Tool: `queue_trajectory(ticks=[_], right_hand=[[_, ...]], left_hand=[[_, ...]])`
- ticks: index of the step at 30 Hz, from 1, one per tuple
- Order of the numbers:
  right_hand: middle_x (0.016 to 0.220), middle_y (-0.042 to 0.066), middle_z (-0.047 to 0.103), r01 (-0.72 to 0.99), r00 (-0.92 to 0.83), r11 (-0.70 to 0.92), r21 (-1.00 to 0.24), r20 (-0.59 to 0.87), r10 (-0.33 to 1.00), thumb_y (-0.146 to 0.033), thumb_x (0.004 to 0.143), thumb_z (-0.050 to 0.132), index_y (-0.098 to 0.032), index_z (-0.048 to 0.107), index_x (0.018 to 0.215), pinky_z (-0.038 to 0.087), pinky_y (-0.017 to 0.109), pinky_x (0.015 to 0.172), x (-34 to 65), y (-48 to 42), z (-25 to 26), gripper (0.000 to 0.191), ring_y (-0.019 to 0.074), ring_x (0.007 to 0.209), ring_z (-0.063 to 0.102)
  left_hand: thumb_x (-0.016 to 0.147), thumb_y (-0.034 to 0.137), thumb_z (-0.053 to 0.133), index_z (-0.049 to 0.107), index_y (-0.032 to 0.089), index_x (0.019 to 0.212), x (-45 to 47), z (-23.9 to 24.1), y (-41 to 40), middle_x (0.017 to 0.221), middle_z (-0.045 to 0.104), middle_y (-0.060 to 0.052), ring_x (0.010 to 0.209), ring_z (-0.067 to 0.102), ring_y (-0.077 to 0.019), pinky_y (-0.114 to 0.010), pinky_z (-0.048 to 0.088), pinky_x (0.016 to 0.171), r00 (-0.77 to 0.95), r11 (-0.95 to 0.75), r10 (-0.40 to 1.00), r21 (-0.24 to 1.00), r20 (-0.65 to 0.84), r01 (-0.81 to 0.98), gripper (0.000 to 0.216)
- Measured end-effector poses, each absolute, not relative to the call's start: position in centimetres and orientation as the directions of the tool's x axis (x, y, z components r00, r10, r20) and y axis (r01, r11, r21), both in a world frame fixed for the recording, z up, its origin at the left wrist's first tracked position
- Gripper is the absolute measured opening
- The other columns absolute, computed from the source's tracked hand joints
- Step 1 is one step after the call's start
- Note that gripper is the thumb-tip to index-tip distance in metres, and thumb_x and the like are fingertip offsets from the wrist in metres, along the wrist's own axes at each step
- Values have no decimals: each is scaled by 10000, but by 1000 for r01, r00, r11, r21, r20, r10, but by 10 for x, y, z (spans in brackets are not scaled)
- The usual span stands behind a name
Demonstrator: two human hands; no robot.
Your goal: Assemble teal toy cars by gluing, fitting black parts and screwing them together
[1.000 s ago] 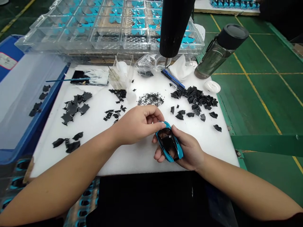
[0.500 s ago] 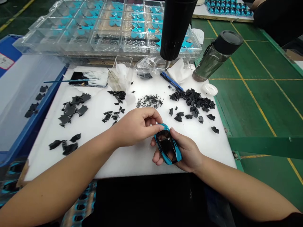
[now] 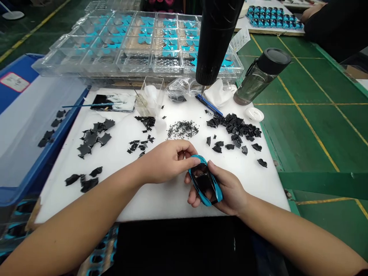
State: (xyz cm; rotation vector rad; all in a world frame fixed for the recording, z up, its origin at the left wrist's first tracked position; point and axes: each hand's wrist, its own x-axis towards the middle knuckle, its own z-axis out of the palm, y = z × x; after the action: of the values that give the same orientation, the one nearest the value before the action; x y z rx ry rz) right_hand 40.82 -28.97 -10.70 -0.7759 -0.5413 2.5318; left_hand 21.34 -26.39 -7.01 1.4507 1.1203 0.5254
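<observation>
A blue toy car body (image 3: 206,183) with a black insert lies upside down in my right hand (image 3: 227,188), whose fingers wrap under it. My left hand (image 3: 166,161) is curled beside it, thumb and fingertips pinching at the car's front end. Both hands hover over the near middle of a white foam mat (image 3: 161,195). Just beyond my left hand lies a heap of tiny black screws (image 3: 182,129). A pile of small black plastic parts (image 3: 237,126) sits to the right of them.
A black electric screwdriver (image 3: 217,38) hangs over the mat's far edge. Clear trays of blue parts (image 3: 138,42) stand behind. Flat black pieces (image 3: 93,136) lie left, a blue bin (image 3: 31,126) beyond them. A dark bottle (image 3: 260,76) stands on the green table at right.
Both hands stay together on the blue car body, shifting only slightly. The view has tilted, so everything on the mat sits a bit lower in the frame.
</observation>
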Motion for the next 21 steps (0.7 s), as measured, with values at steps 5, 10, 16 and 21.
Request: queue_trajectory(ticks=[5,10,16,21], right_hand=[[931,92,711,-295,-764,-817,-495,-392,513,-546,922,576,-117,609,1058,594,288,613,408,-291,-108,451,207,663,745],[842,83,720,-286,-764,-773,-567,-351,541,-545,924,584,-127,570,1097,573,278,575,408,-294,-108,452,190,614,722],[802,83,720,-268,-766,-761,-591,-348,540,-569,920,575,-115,590,1061,568,268,572,409,-294,-109,476,188,609,719],[752,113,724,-252,-771,-789,-561,-377,514,-604,919,545,-79,627,1012,580,278,597,411,-292,-110,540,196,600,722]], left_hand=[[873,396,651,644,213,871,210,-70,-263,638,703,-2,610,675,-166,-276,505,614,484,218,803,927,-348,305,183],[856,423,670,625,196,864,208,-69,-264,645,693,-6,622,647,-156,-261,469,601,485,277,774,907,-406,317,231],[888,371,632,637,192,904,208,-67,-263,697,707,-13,646,653,-152,-272,488,655,524,304,744,909,-414,286,180],[918,319,589,665,195,946,206,-68,-263,761,721,-15,664,669,-138,-280,514,727,553,307,738,922,-386,234,147]])
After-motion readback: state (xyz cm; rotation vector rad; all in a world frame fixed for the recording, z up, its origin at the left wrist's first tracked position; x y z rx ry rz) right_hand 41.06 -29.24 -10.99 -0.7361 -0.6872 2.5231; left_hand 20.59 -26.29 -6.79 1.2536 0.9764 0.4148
